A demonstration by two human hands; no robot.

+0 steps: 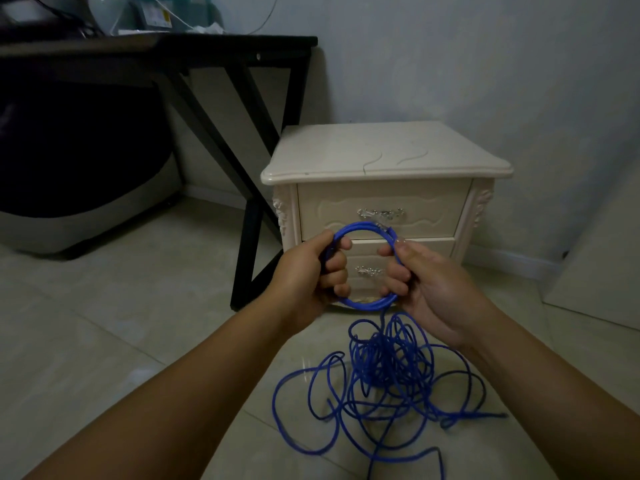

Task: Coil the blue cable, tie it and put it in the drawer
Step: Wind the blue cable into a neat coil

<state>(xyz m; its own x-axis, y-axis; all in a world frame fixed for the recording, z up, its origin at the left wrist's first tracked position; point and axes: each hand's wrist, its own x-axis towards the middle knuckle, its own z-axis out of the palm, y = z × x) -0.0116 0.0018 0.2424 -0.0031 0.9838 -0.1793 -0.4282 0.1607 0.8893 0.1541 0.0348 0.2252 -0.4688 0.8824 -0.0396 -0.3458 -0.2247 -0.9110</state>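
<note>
Blue cable [384, 358]: one length. A few turns make a small coil [360, 226], held up in front of the nightstand [381, 154]. The rest lies tangled on the floor [138, 306] at the nightstand's foot. Left hand [311, 271] grips the coil's left side, right hand [433, 282] pinches its right. My judgement: draw slack up turn by turn, matching loop size. Count: two hands; upper drawer [346, 216] and lower drawer [367, 254], both closed.

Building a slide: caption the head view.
Left hand and right hand grip a blue cable coil, the rest tangled on floor.
</note>
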